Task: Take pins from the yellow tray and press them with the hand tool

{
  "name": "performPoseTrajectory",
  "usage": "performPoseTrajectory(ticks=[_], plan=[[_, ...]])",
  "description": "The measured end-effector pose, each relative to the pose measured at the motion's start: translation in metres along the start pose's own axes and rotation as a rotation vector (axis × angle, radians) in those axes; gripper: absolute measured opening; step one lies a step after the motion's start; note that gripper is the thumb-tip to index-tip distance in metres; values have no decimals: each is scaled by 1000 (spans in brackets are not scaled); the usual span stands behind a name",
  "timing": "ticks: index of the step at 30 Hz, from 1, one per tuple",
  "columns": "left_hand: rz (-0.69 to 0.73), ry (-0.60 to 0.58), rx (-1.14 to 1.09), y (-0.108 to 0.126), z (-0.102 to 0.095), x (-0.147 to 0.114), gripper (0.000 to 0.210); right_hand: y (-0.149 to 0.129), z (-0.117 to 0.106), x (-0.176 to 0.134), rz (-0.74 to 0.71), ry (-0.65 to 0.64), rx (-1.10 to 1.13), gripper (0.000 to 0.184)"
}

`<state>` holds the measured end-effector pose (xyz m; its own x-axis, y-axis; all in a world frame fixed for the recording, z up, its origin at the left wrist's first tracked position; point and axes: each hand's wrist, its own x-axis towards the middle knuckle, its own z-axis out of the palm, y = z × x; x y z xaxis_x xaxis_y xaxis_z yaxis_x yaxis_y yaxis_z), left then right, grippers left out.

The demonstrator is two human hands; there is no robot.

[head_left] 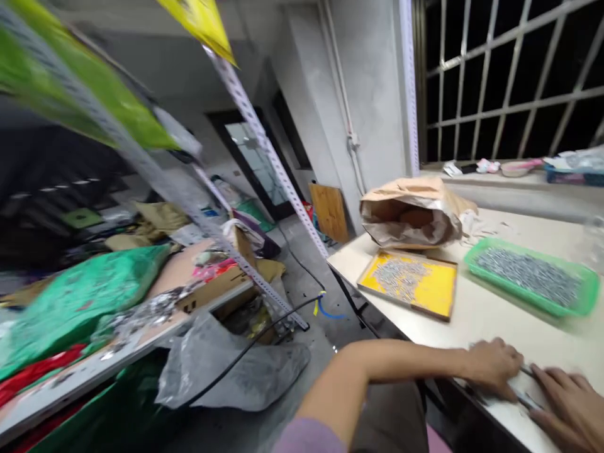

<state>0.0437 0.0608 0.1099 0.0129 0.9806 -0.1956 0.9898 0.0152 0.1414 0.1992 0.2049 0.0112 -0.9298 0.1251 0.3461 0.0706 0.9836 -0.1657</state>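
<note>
At the near edge of the table, my left hand (493, 368) is closed, its fingers curled around one end of a slim grey metal tool (527, 399). Facing it from the right, my right hand (573, 402) has its thumb and fingers closed on the other end. Two narrow grey parts show between the hands; blur and my fingers hide the tool's exact kind. Beyond the hands lies a shallow tray (436, 290) with a yellow bottom and small silvery metal pieces scattered in it. A green plastic tray (595, 290) full of similar pieces stands to its right.
An open brown paper bag (453, 198) lies behind the trays on the white table (495, 321). Small items line the sill under the barred window. At left, a second bench holds a green plastic bag (94, 277). A black cable (255, 343) runs past perforated metal posts (268, 148).
</note>
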Motion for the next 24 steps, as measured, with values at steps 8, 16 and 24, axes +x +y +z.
performPoseTrajectory(ticks=[8, 16, 24], plan=[[63, -62, -100, 7, 13, 6, 21, -74, -71, 16, 234, -253, -65, 16], [72, 24, -176, 3, 16, -2, 25, -73, -54, -7, 213, -16, -87, 22], [-100, 163, -181, -4, 10, -13, 34, -79, -23, -17, 206, 243, -80, 52]])
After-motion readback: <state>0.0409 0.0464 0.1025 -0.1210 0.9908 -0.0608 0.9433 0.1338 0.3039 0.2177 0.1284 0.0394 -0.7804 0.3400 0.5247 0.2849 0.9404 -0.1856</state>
